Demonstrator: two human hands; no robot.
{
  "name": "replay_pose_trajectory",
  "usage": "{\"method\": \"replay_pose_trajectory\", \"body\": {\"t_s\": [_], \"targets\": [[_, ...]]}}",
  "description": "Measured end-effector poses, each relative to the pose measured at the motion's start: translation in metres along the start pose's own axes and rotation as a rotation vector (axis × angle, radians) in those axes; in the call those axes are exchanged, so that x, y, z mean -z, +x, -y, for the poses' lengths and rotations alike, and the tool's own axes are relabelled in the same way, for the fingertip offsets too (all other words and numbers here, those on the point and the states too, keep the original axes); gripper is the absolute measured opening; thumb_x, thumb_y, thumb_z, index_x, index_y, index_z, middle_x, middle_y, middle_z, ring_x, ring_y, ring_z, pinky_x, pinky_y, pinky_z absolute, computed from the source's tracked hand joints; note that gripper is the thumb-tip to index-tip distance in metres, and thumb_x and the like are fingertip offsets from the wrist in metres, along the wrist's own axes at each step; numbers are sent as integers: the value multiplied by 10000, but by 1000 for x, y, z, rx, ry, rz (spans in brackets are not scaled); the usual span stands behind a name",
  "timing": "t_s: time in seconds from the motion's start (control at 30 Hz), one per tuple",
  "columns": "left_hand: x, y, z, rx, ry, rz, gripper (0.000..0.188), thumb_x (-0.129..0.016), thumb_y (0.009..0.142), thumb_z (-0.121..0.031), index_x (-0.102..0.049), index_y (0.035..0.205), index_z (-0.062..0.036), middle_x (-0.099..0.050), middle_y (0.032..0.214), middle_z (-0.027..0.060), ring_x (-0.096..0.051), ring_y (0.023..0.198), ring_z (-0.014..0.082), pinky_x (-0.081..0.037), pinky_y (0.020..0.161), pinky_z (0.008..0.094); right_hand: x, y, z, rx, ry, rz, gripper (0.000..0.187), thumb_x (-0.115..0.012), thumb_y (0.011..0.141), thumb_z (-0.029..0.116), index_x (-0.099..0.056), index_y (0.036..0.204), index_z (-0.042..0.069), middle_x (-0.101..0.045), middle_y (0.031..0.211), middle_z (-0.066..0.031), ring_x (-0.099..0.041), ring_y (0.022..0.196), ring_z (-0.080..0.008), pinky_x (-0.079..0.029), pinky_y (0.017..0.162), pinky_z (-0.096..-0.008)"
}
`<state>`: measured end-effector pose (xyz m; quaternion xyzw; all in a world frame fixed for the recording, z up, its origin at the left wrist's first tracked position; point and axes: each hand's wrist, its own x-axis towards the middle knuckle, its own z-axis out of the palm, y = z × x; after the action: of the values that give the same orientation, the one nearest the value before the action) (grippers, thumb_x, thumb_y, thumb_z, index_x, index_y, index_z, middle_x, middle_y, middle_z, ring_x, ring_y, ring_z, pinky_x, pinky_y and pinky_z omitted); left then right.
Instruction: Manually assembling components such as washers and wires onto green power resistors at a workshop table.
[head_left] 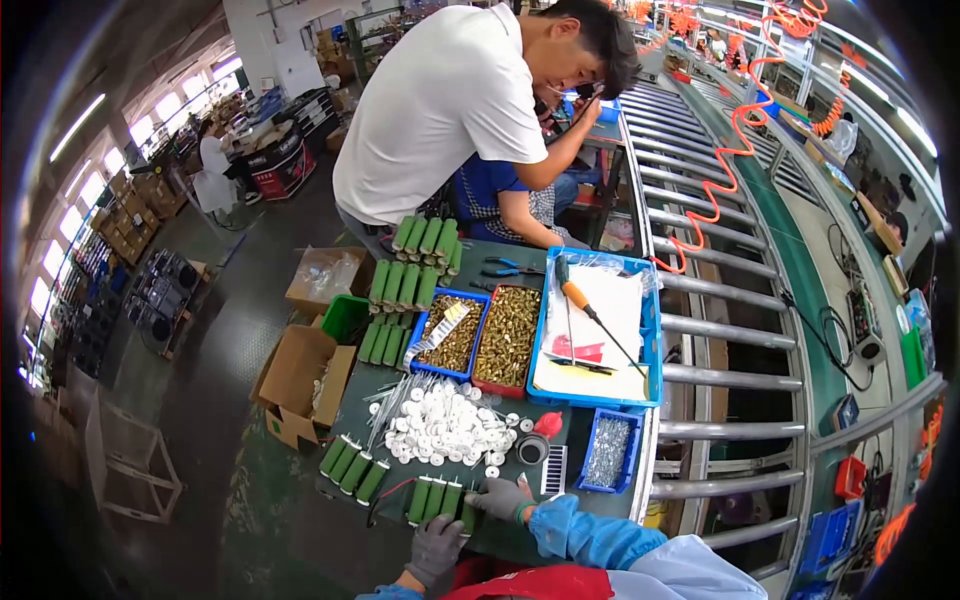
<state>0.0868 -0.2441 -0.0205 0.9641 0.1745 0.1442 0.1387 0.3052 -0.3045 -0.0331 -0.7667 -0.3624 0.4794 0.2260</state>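
A short row of green tubes (430,497) with white ends lies at the table's near edge. My left hand (436,549), in a grey glove, bends its fingers over the near ends of the tubes at the row's right side. At the far end of the rightmost tubes is my right hand (499,499), also gloved, its fingers drawn together; what they pinch is too small to tell. Another group of green tubes (354,467) rests to the left. Beyond the hands spreads a heap of white round washers (445,422), with thin metal rods (393,412) along its left side.
Behind the heap stand a blue bin (447,340) and a red bin (507,337) of brass parts, and a blue tray (652,335) with screwdrivers. A small blue bin (611,451) holds screws. Stacked green tubes (402,286) stand back left. A roller conveyor (728,381) runs right. A co-worker (440,110) leans over beyond.
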Motion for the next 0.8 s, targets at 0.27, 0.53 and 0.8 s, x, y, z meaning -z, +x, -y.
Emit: {"method": "replay_pose_trajectory", "body": {"t_s": [0.27, 0.53, 0.8], "targets": [[37, 26, -12, -94, -53, 148, 327, -727, 776, -245, -650, 1088, -183, -556, 1075, 87, -578, 949, 330, -506, 771, 451, 6, -10, 12, -16, -48, 76, 558, -561, 879, 560, -661, 1058, 40, -668, 1075, -223, -628, 1051, -366, -399, 994, -474], [17, 37, 1, 109, -107, 266, 412, -727, 803, -229, -639, 1206, -217, -522, 1053, 115, -559, 965, 329, -501, 782, 437, 5, 1, 4, 7, 98, -74, 453, -638, 871, 437, -649, 991, -1, -692, 894, -227, -665, 919, -391, -482, 845, -444], [15, 25, -7, 156, -61, 321, 476, -771, 729, -234, -648, 1188, -252, -520, 1068, 111, -554, 937, 325, -490, 772, 442, 6, -7, 4, -4, 212, 19, 406, -649, 890, 364, -595, 1006, -22, -654, 963, -253, -635, 934, -427, -494, 805, -488]]}}
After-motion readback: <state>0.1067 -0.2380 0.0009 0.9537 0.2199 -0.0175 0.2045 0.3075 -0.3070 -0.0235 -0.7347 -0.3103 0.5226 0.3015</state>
